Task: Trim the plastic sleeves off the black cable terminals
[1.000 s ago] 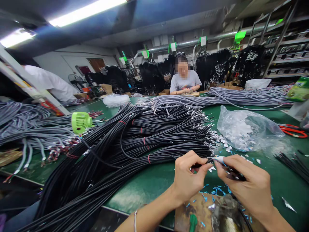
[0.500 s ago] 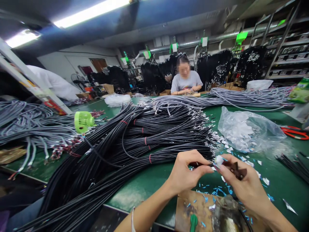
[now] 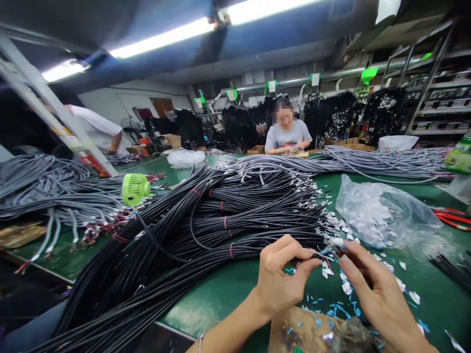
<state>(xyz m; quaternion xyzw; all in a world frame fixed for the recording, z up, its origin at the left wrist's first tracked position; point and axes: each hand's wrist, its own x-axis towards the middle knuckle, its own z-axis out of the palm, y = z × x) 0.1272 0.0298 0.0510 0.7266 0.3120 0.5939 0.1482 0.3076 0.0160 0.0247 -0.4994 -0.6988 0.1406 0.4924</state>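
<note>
Cable end point(image 3: 319, 255), with its thin coloured wires fanned out, sits pinched between thumb and forefinger of my left hand point(image 3: 281, 277), just in front of me over the table point(image 3: 228, 287). My right hand point(image 3: 371, 294) meets it from the other side, fingertips pressed together on a small pale piece point(image 3: 336, 242) at the wire tips; I cannot tell exactly what that piece is. As I judge it, the worst risk is the fine wires splaying or bending if I push the piece on crooked, since the strands look loose. My left pinch sits close to the tip, so a slip could let the cable drop back into the black bundle point(image 3: 221, 220) just left of my hands and get lost there. Foil and blue scraps point(image 3: 346, 287) under my hands could hide a dropped piece.
</note>
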